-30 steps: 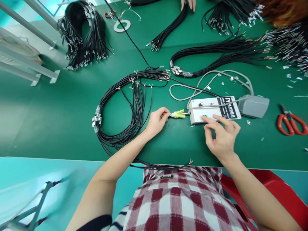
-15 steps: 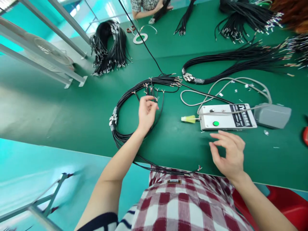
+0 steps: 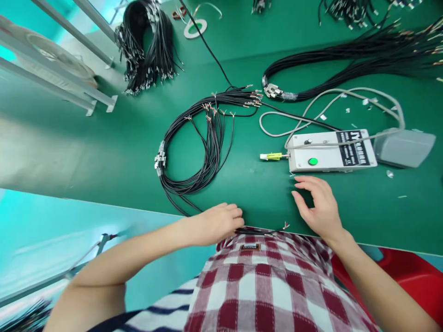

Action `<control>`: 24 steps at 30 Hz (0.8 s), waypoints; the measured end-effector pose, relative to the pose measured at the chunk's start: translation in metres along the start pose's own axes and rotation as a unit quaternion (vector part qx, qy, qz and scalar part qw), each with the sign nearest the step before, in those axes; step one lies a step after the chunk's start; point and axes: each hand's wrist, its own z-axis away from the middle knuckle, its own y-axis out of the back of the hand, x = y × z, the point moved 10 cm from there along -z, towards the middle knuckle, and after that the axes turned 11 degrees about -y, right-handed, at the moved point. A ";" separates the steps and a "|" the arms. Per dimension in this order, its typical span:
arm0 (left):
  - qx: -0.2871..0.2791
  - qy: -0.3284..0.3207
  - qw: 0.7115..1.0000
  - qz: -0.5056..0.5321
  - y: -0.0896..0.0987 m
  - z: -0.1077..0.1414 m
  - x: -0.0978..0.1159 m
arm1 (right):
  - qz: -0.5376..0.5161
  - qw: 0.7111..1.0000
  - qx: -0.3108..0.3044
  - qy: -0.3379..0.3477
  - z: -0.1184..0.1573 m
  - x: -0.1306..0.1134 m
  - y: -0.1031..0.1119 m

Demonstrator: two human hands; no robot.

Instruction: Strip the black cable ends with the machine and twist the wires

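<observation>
My left hand (image 3: 224,223) is at the table's front edge, palm down, its fingers curled over a few black cables (image 3: 256,232). Their stripped ends stick out to its right, and the fingertips are partly hidden. My right hand (image 3: 318,210) hovers just in front of a white box (image 3: 330,151) with a green button, thumb and fingers apart and nothing between them. A pale yellow-green tip (image 3: 273,157) projects from the box's left side. Left of it lies a looped bundle of black cables (image 3: 214,157), with metal connectors (image 3: 160,159) and bared, splayed wire ends.
Behind the box lies another black cable bundle (image 3: 311,57). A grey block-shaped unit (image 3: 404,146) with a grey cord stands at right. Further back are a cable coil (image 3: 145,46), a white tape ring (image 3: 195,28) and metal rails (image 3: 62,69). A red stool (image 3: 411,276) is at lower right.
My left hand has moved from the wire ends of the looped bundle down to the cables at the table edge. The right hand stays near the box, and the view has tilted down.
</observation>
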 end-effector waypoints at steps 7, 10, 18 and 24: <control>-0.062 0.166 0.984 -0.005 -0.027 0.046 -0.029 | -0.012 1.000 -0.015 -0.005 0.000 -0.001 -0.003; -0.002 0.183 0.964 0.194 -0.025 0.058 -0.050 | -0.016 1.000 -0.018 -0.005 0.001 0.000 -0.004; 0.214 0.193 0.877 0.384 0.017 0.040 -0.071 | -0.265 0.941 -0.108 -0.181 -0.002 0.021 -0.016; 0.304 0.111 0.858 0.400 0.050 -0.065 -0.039 | -0.386 0.880 -0.141 -0.238 -0.009 0.011 -0.023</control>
